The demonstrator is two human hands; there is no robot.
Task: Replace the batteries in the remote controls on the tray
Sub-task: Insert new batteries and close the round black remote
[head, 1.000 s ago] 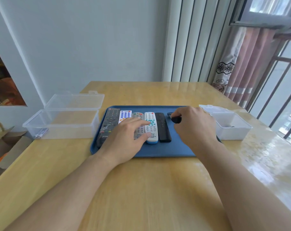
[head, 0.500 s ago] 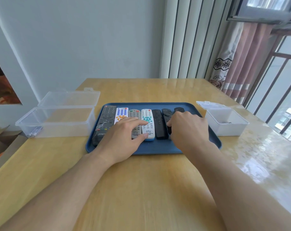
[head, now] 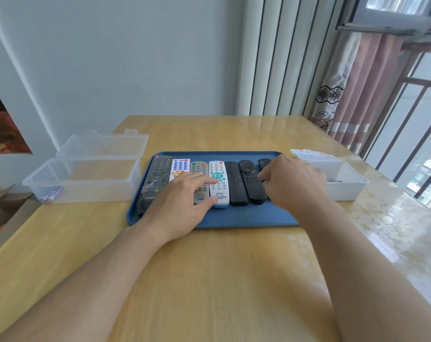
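Head view: A blue tray (head: 246, 217) sat on a wooden table (head: 209, 280), holding 7 remote controls side by side, running from 9 o'clock to 3 o'clock.

The left hand (head: 182, 203) lay flat with fingers straight and relaxed across the grey remote (head: 199, 169). Its fingertips reached the white remote with teal buttons (head: 218, 183), and its thumb touched that remote's near end. At its 9 o'clock lay a long black remote (head: 156, 178) and a white remote with blue buttons (head: 180, 166).

The right hand (head: 296, 183) had its fingers curled down at the right edge of a black remote (head: 252, 186), which lay at the hand's 9 o'clock; whether it gripped anything could not be told. A slim black remote (head: 235, 183) lay between that one and the white remote.

A large clear box (head: 86, 178) stood at the tray's 9 o'clock, a smaller clear box (head: 342, 178) at its 3 o'clock.
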